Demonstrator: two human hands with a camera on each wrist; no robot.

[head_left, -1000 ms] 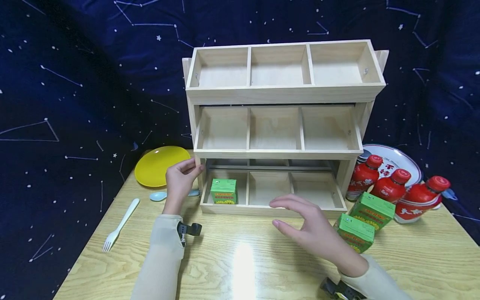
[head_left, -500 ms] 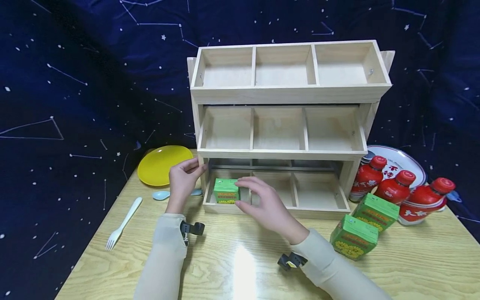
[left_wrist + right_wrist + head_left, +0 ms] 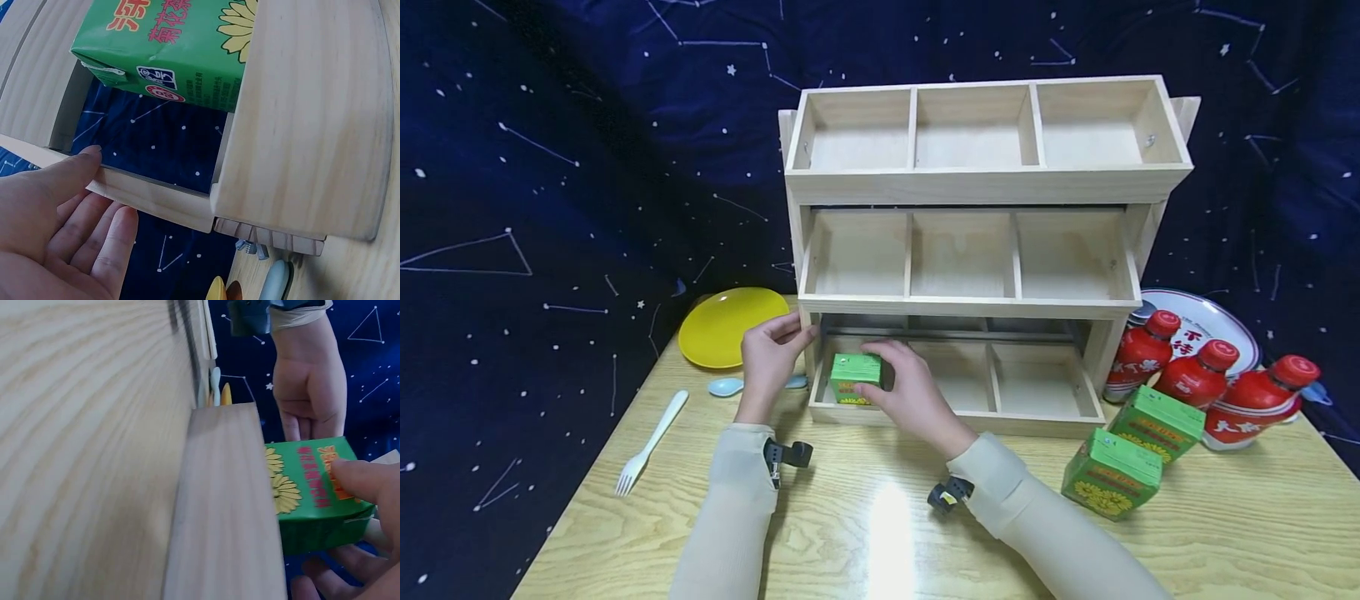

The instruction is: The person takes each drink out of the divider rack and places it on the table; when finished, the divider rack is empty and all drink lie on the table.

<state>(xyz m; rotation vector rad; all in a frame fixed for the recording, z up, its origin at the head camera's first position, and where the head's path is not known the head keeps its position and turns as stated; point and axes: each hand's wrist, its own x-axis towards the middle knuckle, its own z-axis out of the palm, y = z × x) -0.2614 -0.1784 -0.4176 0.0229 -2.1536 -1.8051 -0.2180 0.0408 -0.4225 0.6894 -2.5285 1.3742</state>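
Observation:
A wooden three-tier rack point(image 3: 992, 188) stands at the table's back, each tier split into three compartments. One green chrysanthemum tea carton point(image 3: 852, 367) sits in the bottom tier's left compartment. My right hand point(image 3: 917, 396) holds it from the right, thumb on the printed front and fingers behind. The right wrist view shows the thumb pressed on the carton point(image 3: 306, 481), the other fingers partly hidden underneath. My left hand point(image 3: 767, 362) pinches the rack's left side post; the left wrist view has thumb and fingers on either side of that wooden strip point(image 3: 156, 197).
Two more green cartons point(image 3: 1112, 475) stand right of the rack, before several red bottles point(image 3: 1197, 371) and a white plate point(image 3: 1217, 321). To the left are a yellow plate point(image 3: 730, 329), a blue spoon point(image 3: 726, 387) and a pale fork point(image 3: 652, 442).
My right hand has moved left from near the two cartons to the carton in the bottom left compartment and taken hold of it. My left hand has stayed on the post.

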